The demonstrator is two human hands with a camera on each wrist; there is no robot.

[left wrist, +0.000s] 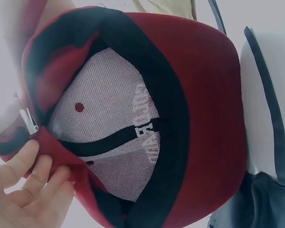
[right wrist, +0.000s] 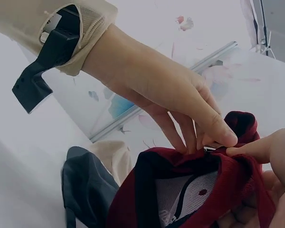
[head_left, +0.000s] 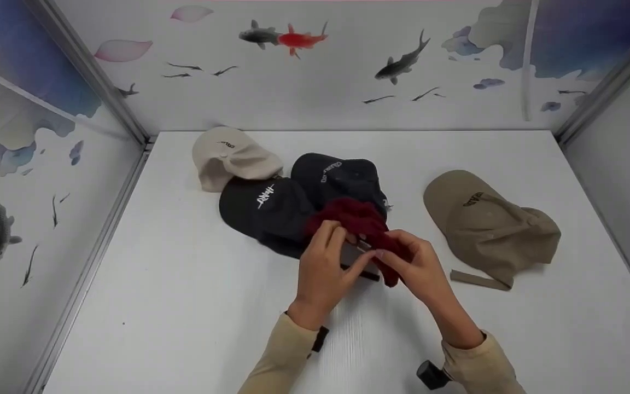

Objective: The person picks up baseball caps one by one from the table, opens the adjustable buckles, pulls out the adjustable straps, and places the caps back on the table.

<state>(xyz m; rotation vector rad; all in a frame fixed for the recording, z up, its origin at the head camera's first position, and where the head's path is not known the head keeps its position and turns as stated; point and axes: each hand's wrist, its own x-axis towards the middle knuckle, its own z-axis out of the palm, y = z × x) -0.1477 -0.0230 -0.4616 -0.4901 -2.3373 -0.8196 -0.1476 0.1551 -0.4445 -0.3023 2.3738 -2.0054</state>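
Both hands work at the back strap of a dark red baseball cap. My left hand pinches the strap from the left, its thumb reaching across toward the other thumb. From the right, my right hand grips the strap between thumb and fingers. A small metal buckle sits on the strap close to the fingertips. In the left wrist view the cap's inside faces the camera, with a black sweatband and pale mesh lining. Its red brim points to the right there.
A black cap and a navy cap lie just behind the red one, with a cream cap farther back left. At right lies a khaki cap, its strap loose. Printed panels enclose the white table.
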